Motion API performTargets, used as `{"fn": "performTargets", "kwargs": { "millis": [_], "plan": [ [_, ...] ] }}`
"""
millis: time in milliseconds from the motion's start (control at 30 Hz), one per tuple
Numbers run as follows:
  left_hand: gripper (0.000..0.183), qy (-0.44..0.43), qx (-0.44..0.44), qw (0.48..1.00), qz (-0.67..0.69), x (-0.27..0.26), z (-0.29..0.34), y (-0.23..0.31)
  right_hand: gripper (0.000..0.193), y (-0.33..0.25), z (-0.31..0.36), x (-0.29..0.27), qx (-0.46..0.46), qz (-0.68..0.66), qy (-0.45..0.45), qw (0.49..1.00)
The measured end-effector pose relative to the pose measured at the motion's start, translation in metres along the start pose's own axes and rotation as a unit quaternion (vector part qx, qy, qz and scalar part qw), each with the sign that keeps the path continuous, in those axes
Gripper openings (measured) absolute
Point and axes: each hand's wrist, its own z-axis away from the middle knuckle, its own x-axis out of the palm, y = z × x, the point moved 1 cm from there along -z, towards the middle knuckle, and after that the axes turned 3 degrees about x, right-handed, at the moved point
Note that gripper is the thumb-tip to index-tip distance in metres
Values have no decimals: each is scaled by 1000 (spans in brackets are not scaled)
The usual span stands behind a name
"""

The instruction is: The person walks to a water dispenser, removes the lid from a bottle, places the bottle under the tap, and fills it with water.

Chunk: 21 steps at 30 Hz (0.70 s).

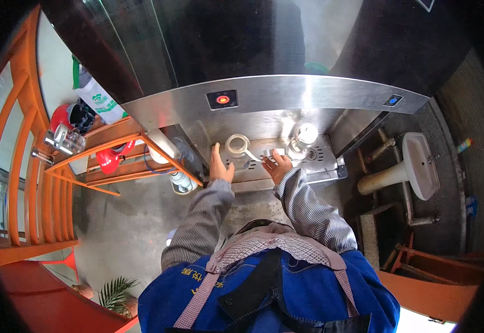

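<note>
I stand at a stainless steel water dispenser (319, 100). On its perforated drip tray (322, 155) stand a clear glass jar (237, 145) and, to the right, a clear bottle (303, 137) with a white top. My left hand (218, 165) lies flat on the tray's left edge, fingers apart, touching the jar's left side. My right hand (278, 165) is between jar and bottle, fingers curled on a small white handle (253, 156) that curves over from the jar.
A panel with a red light (222, 99) sits above the tray, and a blue button (393, 100) at the right. Orange wooden shelving (114, 141) holds red helmets (107, 160) and a glass jar (67, 139). There is a white pedestal basin (419, 166) at right and a potted plant (114, 291) below left.
</note>
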Motion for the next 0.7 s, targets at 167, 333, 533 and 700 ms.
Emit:
{"fn": "performTargets", "kwargs": {
  "millis": [167,333,533,700],
  "plan": [
    [58,150,324,918,-171,-86,26,141,24,8,-9,0,49,-44,2,998],
    [64,130,250,908,-310,-121,14,214,23,15,-14,-4,74,-47,7,996],
    [66,152,241,903,-320,-127,35,203,21,14,-25,-18,75,-50,-37,995],
    [48,126,226,947,-193,-110,98,145,21,11,-19,-15,80,-63,-75,992]
  ]
}}
